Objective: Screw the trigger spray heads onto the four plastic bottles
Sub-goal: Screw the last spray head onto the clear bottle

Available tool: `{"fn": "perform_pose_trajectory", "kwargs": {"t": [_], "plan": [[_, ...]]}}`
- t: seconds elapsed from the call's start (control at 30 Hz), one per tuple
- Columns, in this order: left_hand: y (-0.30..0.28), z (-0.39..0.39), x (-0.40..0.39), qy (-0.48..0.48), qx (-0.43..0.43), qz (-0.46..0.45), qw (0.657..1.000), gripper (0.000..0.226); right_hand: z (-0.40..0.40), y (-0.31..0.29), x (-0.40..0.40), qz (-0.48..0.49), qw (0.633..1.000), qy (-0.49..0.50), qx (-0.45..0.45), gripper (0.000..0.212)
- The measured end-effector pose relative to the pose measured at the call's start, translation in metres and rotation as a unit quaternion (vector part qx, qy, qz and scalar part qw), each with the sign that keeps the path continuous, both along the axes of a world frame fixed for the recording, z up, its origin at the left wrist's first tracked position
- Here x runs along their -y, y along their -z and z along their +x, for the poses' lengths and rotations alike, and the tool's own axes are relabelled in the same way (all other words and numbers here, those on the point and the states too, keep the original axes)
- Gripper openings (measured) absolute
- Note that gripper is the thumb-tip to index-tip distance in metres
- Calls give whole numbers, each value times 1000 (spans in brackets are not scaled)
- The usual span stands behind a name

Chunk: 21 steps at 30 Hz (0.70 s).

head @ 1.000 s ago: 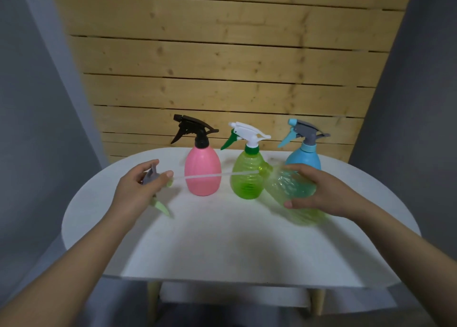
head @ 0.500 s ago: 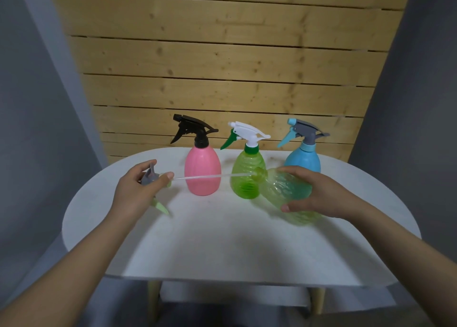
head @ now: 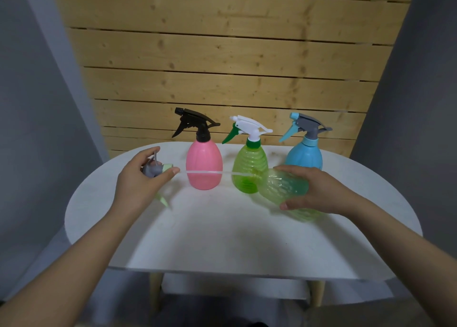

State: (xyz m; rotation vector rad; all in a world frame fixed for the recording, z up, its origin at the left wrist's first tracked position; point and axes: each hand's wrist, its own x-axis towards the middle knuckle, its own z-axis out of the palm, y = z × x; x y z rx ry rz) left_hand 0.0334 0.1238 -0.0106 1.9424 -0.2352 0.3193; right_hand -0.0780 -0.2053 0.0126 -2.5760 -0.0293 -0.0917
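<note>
Spray head — half hidden, pinched in left hand | right hand grips tilted, blurred green bottle

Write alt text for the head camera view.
A person's left hand feeds a spray head with its dip tube into a tilted green bottle held by the right hand. Behind stand three capped bottles.

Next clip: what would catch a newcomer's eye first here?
Three capped spray bottles stand in a row at the back of the white table: pink bottle, green bottle, blue bottle. In front, the right hand tilts a fourth bottle while the left hand feeds the spray head tube toward its neck.
</note>
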Motion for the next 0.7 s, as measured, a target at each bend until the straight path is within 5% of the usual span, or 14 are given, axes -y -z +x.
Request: {"fn": "perform_pose_trajectory", "kwargs": {"t": [0.53, 0.7], "plan": [[-6, -19, 39, 185, -45, 47, 981, 73, 11, 3, -30, 18, 997, -34, -66, 74], [-6, -20, 45, 239, -82, 75, 965, 47, 14, 1, -40, 34, 994, -66, -83, 72]]}}
